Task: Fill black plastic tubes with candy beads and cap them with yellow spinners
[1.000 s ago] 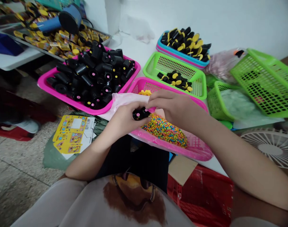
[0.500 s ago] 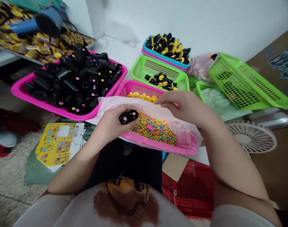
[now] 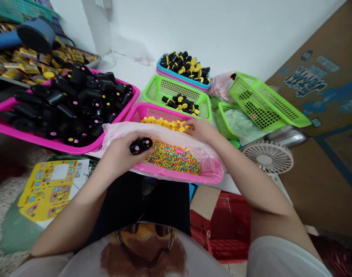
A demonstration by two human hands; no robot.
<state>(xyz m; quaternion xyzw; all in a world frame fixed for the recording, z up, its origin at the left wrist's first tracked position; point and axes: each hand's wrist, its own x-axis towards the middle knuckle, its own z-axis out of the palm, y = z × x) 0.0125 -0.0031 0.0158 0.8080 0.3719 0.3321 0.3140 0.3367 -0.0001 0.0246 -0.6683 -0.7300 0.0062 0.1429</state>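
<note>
Big pink tray far left of the hands is heaped w/ black tubes, so most look undone. Green basket beyond the right hand holds a few yellow-capped tubes; the blue tray past it holds many more, prob. the finished lot. Pink basket under both hands: colored beads and yellow caps. Left hand curls round two black tubes over the beads. Right hand fingers bent down at the caps; can't tell if pinching one.
</note>
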